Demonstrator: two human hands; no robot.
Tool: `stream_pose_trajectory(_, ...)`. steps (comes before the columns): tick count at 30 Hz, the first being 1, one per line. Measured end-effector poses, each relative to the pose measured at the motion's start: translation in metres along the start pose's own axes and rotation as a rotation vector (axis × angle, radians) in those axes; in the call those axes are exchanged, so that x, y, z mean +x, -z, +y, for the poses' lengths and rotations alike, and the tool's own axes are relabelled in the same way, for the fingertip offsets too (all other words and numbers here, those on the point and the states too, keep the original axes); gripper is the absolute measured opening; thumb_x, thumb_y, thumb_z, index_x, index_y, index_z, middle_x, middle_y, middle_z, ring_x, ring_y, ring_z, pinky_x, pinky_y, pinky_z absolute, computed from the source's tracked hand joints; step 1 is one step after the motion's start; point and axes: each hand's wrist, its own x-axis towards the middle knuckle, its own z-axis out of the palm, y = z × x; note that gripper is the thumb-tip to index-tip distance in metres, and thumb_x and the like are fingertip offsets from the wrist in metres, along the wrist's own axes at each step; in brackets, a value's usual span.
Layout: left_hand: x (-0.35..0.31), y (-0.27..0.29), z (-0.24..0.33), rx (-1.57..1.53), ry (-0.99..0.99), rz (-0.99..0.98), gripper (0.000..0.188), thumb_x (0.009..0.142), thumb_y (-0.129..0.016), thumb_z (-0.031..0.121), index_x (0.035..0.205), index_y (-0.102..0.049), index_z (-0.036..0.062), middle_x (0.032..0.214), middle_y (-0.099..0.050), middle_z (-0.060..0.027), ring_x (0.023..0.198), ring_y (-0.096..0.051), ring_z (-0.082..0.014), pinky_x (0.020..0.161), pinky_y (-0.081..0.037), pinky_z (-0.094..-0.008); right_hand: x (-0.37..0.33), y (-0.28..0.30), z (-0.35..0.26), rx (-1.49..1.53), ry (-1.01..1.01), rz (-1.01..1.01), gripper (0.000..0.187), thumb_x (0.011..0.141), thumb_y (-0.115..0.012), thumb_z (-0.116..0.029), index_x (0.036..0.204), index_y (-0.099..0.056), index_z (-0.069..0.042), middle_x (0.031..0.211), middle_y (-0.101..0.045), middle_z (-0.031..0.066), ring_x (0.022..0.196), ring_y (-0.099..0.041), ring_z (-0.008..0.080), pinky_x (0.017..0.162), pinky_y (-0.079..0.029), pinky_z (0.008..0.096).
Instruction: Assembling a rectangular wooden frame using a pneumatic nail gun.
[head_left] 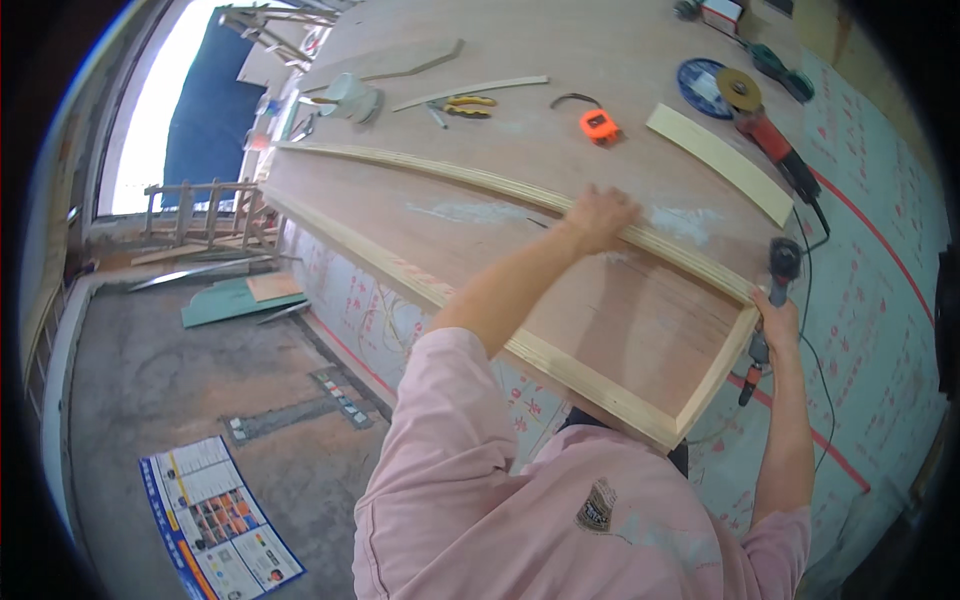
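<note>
The plywood strip (480,180) lies along the far edge of a shallow framed panel (600,310) on the plywood-covered bench (560,60); the left hand (598,215) presses flat on it, fingers spread, while the right hand (778,322) is closed around a dark power tool (782,262) at the frame's right corner. The step looks like fixing the strip down at that corner, which calls for a steady press and a square tool. An orange tape measure (600,125), pliers (465,105) and a loose batten (718,160) lie well apart beyond, and the tool's cord (812,300) trails right.
</note>
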Motion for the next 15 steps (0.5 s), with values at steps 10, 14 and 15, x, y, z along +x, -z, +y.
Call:
stream_pose_trajectory(10, -0.089, -0.052, -0.212, -0.531, 1.053, 0.704, 0.086, 0.078, -0.085, 0.025, 0.150, -0.044, 0.0054, 0.149, -0.046, -0.0244, 0.136, -0.051, -0.0410, 0.118, -0.038, -0.0533, 0.000, 0.001, 0.005, 0.083, -0.084, -0.016, 0.026, 0.095, -0.078, -0.028, 0.104, -0.073, -0.004, 0.076, -0.062, -0.0027, 0.061, -0.054, 0.0079, 0.055, -0.042, 0.0270)
stream_pose_trajectory(14, -0.059, -0.049, -0.212, -1.607, 1.603, 0.952, 0.091, 0.082, -0.082, 0.021, 0.154, -0.030, 0.0030, 0.148, -0.046, -0.0234, 0.133, -0.053, -0.0368, 0.102, -0.052, -0.0504, -0.005, 0.002, 0.003, 0.043, -0.031, 0.019, 0.029, 0.095, -0.078, -0.030, 0.108, -0.072, -0.004, 0.084, -0.065, -0.0013, 0.068, -0.057, 0.0088, 0.061, -0.045, 0.0277)
stream_pose_trajectory(15, -0.053, -0.047, -0.211, -1.693, 1.622, 0.888, 0.090, 0.083, -0.081, 0.020, 0.154, -0.028, 0.0040, 0.147, -0.047, -0.0219, 0.132, -0.054, -0.0349, 0.097, -0.057, -0.0501, -0.005, 0.002, 0.002, 0.051, -0.019, -0.006, 0.029, 0.095, -0.078, -0.030, 0.108, -0.072, -0.004, 0.084, -0.065, -0.0013, 0.068, -0.057, 0.0088, 0.061, -0.045, 0.0277)
